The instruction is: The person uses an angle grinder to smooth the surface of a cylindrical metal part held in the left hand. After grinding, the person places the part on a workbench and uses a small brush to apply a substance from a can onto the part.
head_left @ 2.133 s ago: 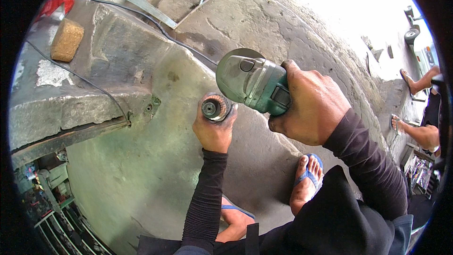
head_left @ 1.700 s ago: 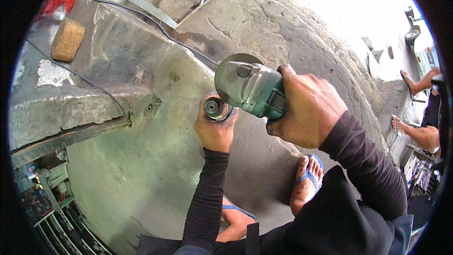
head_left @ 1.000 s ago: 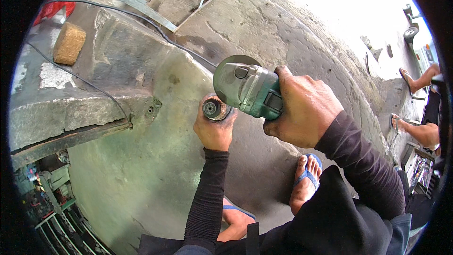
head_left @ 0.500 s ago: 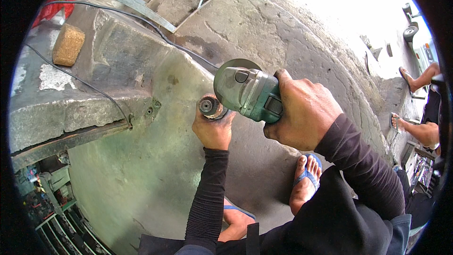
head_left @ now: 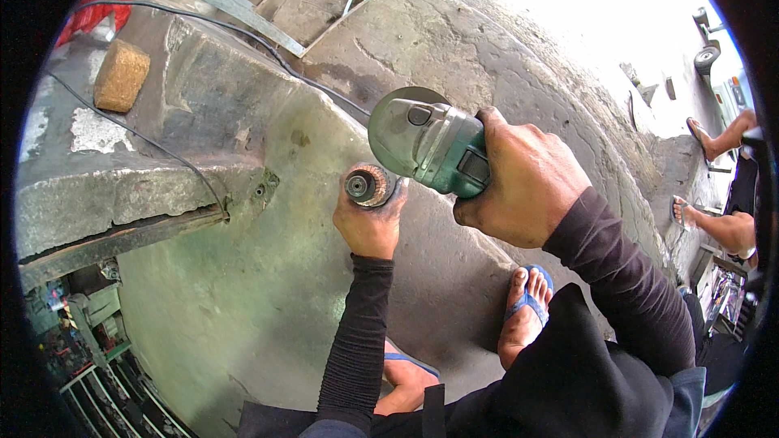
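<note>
My left hand (head_left: 367, 231) is wrapped round a motor armature (head_left: 378, 184), its dark round end facing up and a ring of copper windings showing below it. Just to the right, my right hand (head_left: 535, 186) grips the green body of an angle grinder (head_left: 446, 150). The grinder's grey head reaches toward the upper left, with a thin round disc (head_left: 379, 107) at its far edge. A gap separates the disc from the armature. My right fingers are partly hidden under the grinder.
A brown block (head_left: 122, 75) rests on the concrete ledge (head_left: 122, 195) at left. A dark cable (head_left: 276, 55) runs across the ground toward the grinder. A metal frame (head_left: 304, 0) stands at the far side. At right are other people's feet (head_left: 680, 209); my sandalled foot (head_left: 526, 308) is below.
The grinder has risen slightly away from the armature. In my left hand the armature has tilted a little, and more of its copper windings show.
</note>
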`<control>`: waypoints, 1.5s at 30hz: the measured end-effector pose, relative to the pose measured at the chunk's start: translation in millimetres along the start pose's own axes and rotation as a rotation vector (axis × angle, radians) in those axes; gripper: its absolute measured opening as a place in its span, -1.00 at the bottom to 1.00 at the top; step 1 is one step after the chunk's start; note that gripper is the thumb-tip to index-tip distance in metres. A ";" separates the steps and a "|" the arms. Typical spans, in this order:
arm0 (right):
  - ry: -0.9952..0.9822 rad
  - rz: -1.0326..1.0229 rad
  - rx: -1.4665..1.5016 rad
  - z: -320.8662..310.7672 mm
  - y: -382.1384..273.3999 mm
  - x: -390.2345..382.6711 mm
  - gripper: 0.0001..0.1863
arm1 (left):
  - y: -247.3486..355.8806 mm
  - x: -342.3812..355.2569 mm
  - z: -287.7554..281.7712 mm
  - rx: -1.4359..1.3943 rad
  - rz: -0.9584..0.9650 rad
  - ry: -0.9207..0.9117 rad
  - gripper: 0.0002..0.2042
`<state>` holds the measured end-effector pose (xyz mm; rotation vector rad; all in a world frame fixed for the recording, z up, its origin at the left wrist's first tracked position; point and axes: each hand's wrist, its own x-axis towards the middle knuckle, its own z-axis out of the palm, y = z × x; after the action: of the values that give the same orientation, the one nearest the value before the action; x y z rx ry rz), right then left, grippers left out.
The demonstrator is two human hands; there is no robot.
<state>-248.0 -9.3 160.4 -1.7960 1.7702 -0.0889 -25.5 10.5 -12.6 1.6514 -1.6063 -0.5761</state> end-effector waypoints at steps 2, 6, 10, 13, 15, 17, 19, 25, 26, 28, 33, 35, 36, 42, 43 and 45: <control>-0.028 0.014 -0.020 -1.7 -0.8 -2.5 -0.36 | -3.4 1.1 1.7 0.000 -0.023 0.011 -0.45; -0.060 0.054 0.019 -2.6 -1.3 -6.2 -0.35 | -10.0 4.4 5.4 -0.184 0.040 0.016 -0.45; -0.035 0.012 0.006 -1.2 0.0 -5.4 -0.36 | -10.4 1.8 3.2 -0.206 -0.047 -0.054 -0.48; -0.030 -0.012 0.015 1.1 0.2 -5.1 -0.37 | -7.4 1.0 4.0 -0.214 -0.051 -0.028 -0.51; -0.016 -0.036 0.004 2.6 0.6 -4.3 -0.39 | -5.9 0.7 5.6 -0.213 -0.046 -0.014 -0.51; -0.007 -0.041 0.002 3.8 1.5 -3.3 -0.40 | -5.5 0.0 6.6 -0.178 -0.027 0.002 -0.52; 0.000 -0.048 -0.002 5.4 1.8 -2.8 -0.40 | -6.2 -0.3 9.4 -0.242 -0.100 -0.009 -0.51; 0.008 -0.072 0.006 7.6 1.8 -3.5 -0.40 | -10.6 -1.7 14.0 -0.198 -0.083 0.040 -0.48; 0.009 -0.073 0.001 7.6 1.6 -3.9 -0.40 | -10.7 -1.6 14.2 -0.113 -0.081 0.043 -0.48; 0.007 -0.066 -0.003 7.0 1.2 -4.7 -0.41 | -10.0 -1.5 14.6 -0.176 -0.080 0.033 -0.47; -0.012 -0.045 -0.004 6.0 0.5 -3.7 -0.41 | -5.1 -0.9 10.8 -0.158 -0.106 -0.012 -0.48; -0.001 -0.048 0.002 5.6 0.5 -2.6 -0.42 | -3.3 0.2 9.5 -0.187 -0.088 -0.018 -0.48; 0.007 -0.051 0.006 5.5 0.6 -2.0 -0.42 | -2.7 0.1 7.9 -0.137 -0.040 -0.022 -0.47; 0.037 -0.077 -0.002 7.7 1.7 2.4 -0.43 | -6.8 -0.7 3.7 -0.164 -0.033 -0.075 -0.44; 0.043 -0.082 0.006 8.6 1.5 3.5 -0.43 | -8.5 0.3 3.0 -0.153 -0.039 -0.092 -0.45; 0.062 -0.101 0.012 10.0 1.0 5.6 -0.43 | -10.8 1.0 3.1 -0.207 -0.081 -0.118 -0.46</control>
<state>-243.8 -10.7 149.9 -1.8921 1.7173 -0.1973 -20.7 8.2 -22.6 1.5573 -1.5112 -0.8665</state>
